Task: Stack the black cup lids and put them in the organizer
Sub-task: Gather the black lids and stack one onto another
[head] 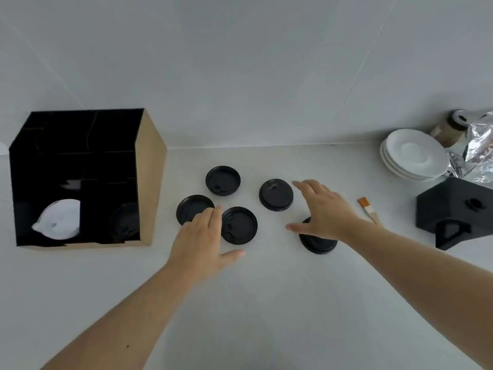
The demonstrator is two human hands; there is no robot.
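Note:
Several black cup lids lie loose on the white counter: one at the back (223, 180), one at the left (192, 207), one in the middle (239, 225), one at the right (276, 194) and one nearer me (318, 243). My left hand (204, 236) hovers open, its fingers over the left lid and beside the middle one. Fingers spread, my right hand (324, 209) is over the near lid and just right of the right-hand one. The black organizer (149, 182) with brown sides stands at the left; it holds white lids (60, 218) and some black lids (125, 221).
A stack of white saucers (414, 154) sits at the back right, beside crumpled foil (477, 150) and a jar (450, 128). A black box-shaped object (456, 209) stands at the right edge. A small brush (369, 209) with orange bristles lies between it and my right hand.

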